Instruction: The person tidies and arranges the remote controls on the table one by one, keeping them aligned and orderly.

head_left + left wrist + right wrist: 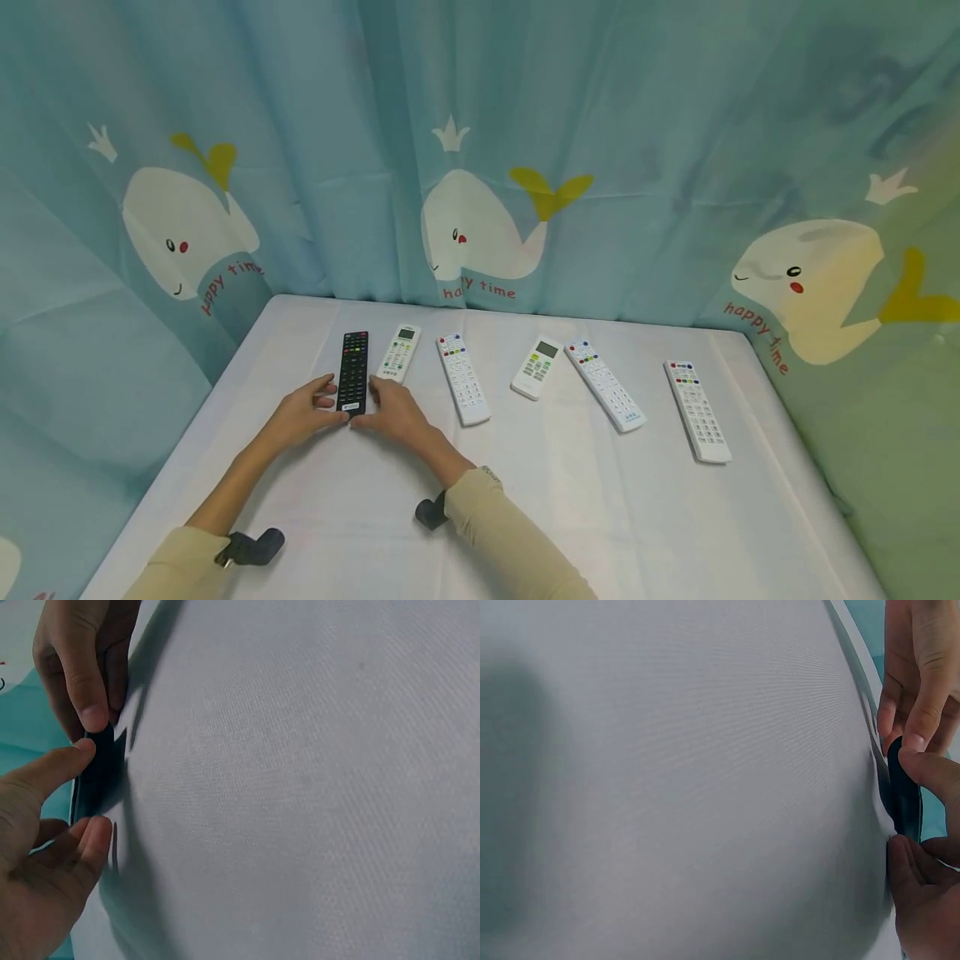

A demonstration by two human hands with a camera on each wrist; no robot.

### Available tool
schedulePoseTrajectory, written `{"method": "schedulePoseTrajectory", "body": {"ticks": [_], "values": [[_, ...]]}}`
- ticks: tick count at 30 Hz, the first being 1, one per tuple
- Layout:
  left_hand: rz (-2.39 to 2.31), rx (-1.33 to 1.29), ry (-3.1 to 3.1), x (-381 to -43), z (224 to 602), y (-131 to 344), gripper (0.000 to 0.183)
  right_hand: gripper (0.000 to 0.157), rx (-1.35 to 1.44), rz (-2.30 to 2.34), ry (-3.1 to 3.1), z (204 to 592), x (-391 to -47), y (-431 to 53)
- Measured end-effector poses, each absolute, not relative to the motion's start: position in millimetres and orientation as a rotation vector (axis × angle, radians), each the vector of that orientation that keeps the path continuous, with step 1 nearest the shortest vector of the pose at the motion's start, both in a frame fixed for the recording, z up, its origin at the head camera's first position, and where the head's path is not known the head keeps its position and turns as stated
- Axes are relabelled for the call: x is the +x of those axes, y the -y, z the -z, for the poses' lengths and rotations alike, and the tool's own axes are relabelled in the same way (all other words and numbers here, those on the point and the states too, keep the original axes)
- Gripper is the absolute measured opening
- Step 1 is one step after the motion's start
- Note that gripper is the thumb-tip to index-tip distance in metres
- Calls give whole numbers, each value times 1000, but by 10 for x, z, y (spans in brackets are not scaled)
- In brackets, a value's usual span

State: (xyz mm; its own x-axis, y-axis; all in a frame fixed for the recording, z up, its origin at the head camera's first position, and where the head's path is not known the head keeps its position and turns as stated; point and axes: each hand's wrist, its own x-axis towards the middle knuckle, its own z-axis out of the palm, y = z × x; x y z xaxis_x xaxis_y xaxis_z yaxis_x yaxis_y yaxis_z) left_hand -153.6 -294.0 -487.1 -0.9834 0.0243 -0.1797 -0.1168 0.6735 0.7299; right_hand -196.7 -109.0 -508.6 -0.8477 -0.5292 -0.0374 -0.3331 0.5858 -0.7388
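A long black remote control (352, 371) with rows of buttons lies near the table's left side, its small red and coloured keys at the far end. My left hand (302, 410) grips it from the left, thumb at the near end and fingers along the side. From the right my right hand (397, 410) holds it too, with the two thumbs almost meeting at the near end. In the left wrist view the dark end of the remote (101, 776) shows between both hands; the right wrist view has its end (906, 799) between thumbs and fingers.
A small white remote (399, 354) with a display lies just right of my right hand. Farther right are a white remote (462, 379), another with a display (537, 367), and two long white ones (604, 385) (697, 412). A whale-print curtain (645, 250) surrounds the white table (585, 508).
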Motion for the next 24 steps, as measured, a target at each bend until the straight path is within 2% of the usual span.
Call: {"method": "schedulePoseTrajectory", "body": {"ticks": [9,15,24], "values": [[-1183,14,-2681,-1617,4880,2974,81,55,-752,1178,-2535,5074,-2033,1127],[-1318,40,-2551,-1621,4853,2999,78,66,-728,1241,-2457,5082,-2029,1156],[-1333,-35,-2456,-1591,4765,3026,76,67,-674,1270,-2405,5063,-2016,1190]]}}
